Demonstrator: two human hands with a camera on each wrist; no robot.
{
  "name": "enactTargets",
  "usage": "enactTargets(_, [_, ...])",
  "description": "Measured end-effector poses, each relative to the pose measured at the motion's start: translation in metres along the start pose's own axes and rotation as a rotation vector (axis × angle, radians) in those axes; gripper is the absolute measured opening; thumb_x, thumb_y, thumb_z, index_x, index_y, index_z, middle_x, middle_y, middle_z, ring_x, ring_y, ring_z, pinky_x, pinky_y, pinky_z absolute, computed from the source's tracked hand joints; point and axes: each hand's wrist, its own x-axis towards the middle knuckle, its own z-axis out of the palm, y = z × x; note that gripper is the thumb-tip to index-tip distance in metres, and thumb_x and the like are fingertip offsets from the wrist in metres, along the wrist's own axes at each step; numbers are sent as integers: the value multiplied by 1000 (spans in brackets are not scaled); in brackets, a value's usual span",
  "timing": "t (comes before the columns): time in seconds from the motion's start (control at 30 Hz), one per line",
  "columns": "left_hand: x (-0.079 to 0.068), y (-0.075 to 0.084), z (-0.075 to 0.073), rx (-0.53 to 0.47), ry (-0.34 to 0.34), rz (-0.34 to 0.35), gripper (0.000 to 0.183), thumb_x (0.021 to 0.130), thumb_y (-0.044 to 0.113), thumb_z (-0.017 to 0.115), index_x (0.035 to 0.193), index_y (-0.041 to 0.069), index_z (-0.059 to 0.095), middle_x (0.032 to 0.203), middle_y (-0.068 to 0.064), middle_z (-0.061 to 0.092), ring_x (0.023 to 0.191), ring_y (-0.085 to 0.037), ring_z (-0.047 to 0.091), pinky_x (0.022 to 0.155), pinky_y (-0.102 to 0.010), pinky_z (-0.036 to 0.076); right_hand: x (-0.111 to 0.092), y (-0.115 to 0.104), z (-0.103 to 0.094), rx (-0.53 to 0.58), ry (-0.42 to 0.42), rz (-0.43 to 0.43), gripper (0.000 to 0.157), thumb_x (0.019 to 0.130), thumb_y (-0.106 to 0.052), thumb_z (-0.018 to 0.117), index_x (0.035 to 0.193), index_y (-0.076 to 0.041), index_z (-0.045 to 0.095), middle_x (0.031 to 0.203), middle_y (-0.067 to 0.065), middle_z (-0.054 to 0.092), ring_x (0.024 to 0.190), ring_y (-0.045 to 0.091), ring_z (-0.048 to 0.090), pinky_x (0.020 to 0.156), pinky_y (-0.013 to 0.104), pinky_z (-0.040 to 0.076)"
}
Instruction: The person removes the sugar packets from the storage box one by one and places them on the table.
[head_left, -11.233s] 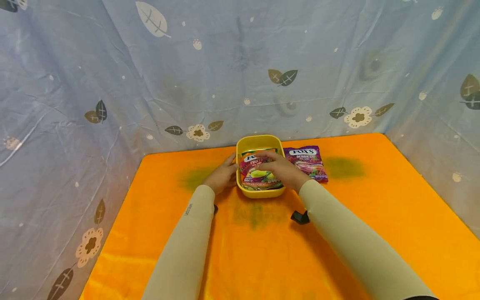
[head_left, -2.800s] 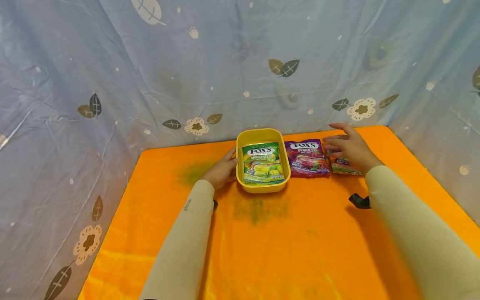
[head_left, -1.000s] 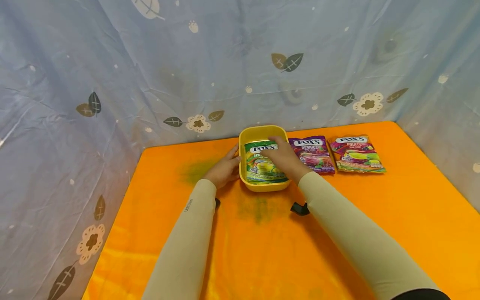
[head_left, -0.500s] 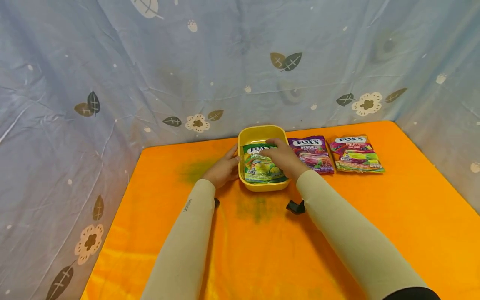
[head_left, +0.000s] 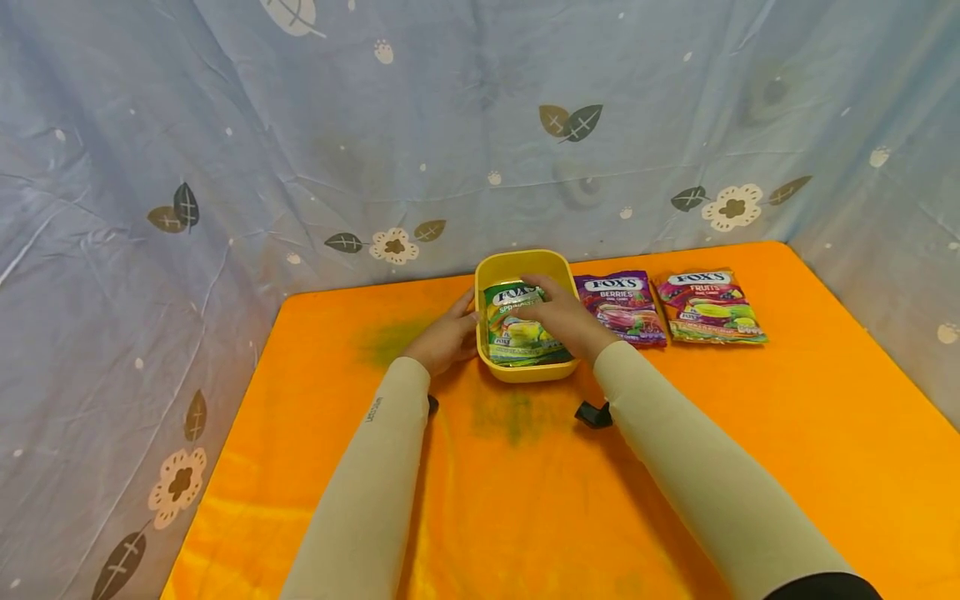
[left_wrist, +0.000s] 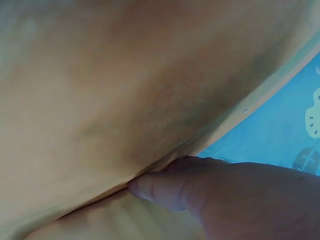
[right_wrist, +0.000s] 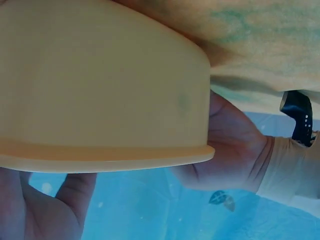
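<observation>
In the head view, a yellow plastic box [head_left: 527, 374] stands near the back of the table. Inside lies a green candy bag [head_left: 517, 340] marked FOX'S Spring Tea. The right hand [head_left: 564, 318] reaches in over the box's right side and pinches the bag between thumb and fingers; the film creases there. My left hand [head_left: 446, 342] rests against the box's left side, fingers extended along the wall. In the right wrist view, the box's wall [right_wrist: 100, 90] fills the upper left, with the left hand [right_wrist: 232, 142] beyond it. The left wrist view has the left thumb [left_wrist: 160, 189] by the wall.
Right of the box lie a purple Berries candy bag [head_left: 621, 310] and a red-and-orange Fruits candy bag [head_left: 711, 307], side by side. An orange cloth [head_left: 517, 500] covers the table. A blue-grey patterned curtain [head_left: 450, 125] hangs along the back and sides.
Earlier the right hand handled the Fruits bag, then set it beside the Berries bag and returned to the box. In the last second its fingers close on the green bag; the left hand stays put.
</observation>
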Motion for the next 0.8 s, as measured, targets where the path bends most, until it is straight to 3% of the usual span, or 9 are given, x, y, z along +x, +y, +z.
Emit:
enactTargets(0.17, [0, 0, 0, 6, -2, 5, 55, 105, 26, 37, 152, 43, 14, 138, -2, 49, 119, -20, 52, 93, -43, 45, 3, 2, 5, -5, 41, 5, 73, 89, -26, 69, 151, -33, 29, 147, 6, 32, 120, 31, 44, 100, 50, 37])
enactTargets(0.57, [-2, 0, 1, 5, -12, 3, 55, 105, 27, 37, 152, 42, 14, 145, -1, 40, 122, -19, 50, 94, -43, 44, 7, 6, 8, -70, -46, 21, 71, 90, -7, 65, 148, -35, 35, 136, 6, 42, 107, 29, 52, 91, 44, 45])
enactTargets(0.8, [-1, 0, -1, 0, -9, -2, 54, 105, 27, 37, 152, 44, 15, 141, 1, 43, 122, -19, 49, 94, -43, 44, 6, 7, 8, -97, -36, -11, 69, 90, -1, 63, 144, -37, 40, 132, 4, 44, 102, 29, 54, 84, 40, 49])
